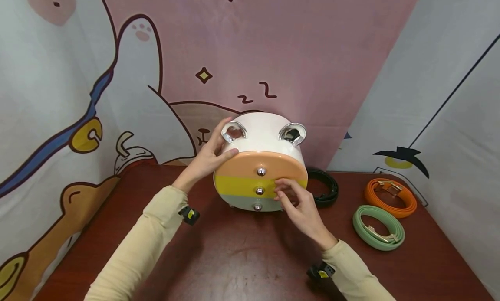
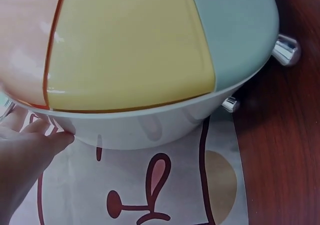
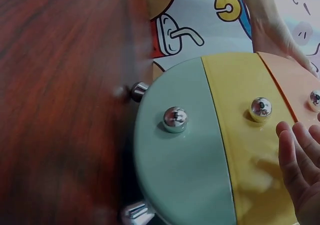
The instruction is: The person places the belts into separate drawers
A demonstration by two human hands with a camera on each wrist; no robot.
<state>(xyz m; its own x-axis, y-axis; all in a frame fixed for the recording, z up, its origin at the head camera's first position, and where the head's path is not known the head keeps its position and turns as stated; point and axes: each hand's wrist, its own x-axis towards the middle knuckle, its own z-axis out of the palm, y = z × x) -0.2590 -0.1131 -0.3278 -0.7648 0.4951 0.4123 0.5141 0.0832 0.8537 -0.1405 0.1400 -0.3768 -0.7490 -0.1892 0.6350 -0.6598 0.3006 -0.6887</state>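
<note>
A small white drawer cabinet (image 1: 263, 132) stands at the back of the table, two silver ear-shaped rings on its top. Its rounded front has an orange drawer (image 1: 238, 166), a yellow drawer (image 1: 236, 186) and a pale green drawer (image 1: 238, 202), each with a silver knob and all flush. My left hand (image 1: 212, 155) rests on the cabinet's upper left side, thumb along the front's top edge and fingers by the left ring. My right hand (image 1: 298, 205) hovers before the right part of the yellow drawer, fingers loosely bent and holding nothing; the right wrist view shows the knobs (image 3: 261, 108) untouched.
Right of the cabinet lies a coiled black belt (image 1: 330, 190), partly hidden behind it. Farther right are a coiled orange belt (image 1: 404, 201) and a coiled green belt (image 1: 361, 227) with metal buckles. A printed cloth (image 1: 304, 53) hangs behind the dark red wooden table (image 1: 234, 266).
</note>
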